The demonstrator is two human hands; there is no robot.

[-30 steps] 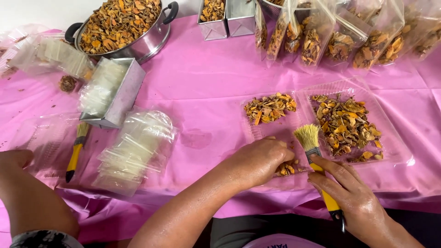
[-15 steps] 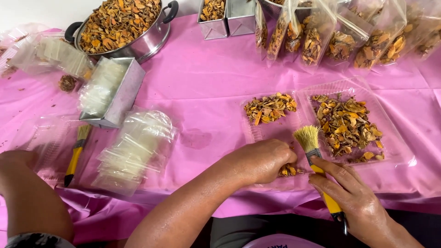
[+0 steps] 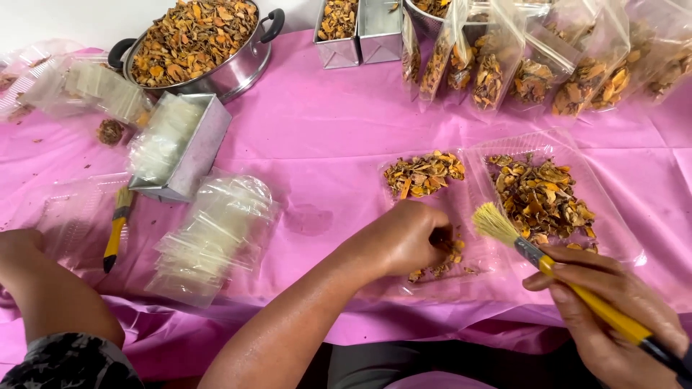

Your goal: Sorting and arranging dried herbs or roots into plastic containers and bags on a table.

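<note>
Dried pieces (image 3: 441, 259) are pinched by the left hand (image 3: 404, 238) fingers; a brush (image 3: 548, 263) (yellow-handled) is gripped by the right hand (image 3: 613, 317).

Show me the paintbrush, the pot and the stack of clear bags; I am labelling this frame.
Paintbrush (image 3: 497, 225), head view, on its bristles.
Pot (image 3: 232, 75), head view, on its steel wall.
Stack of clear bags (image 3: 216, 234), head view, on its middle.

Head camera looks steeply down (close) at pink table (image 3: 324, 137).

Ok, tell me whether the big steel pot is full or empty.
Full: the steel pot is heaped to its rim with dried orange-brown pieces.
</note>
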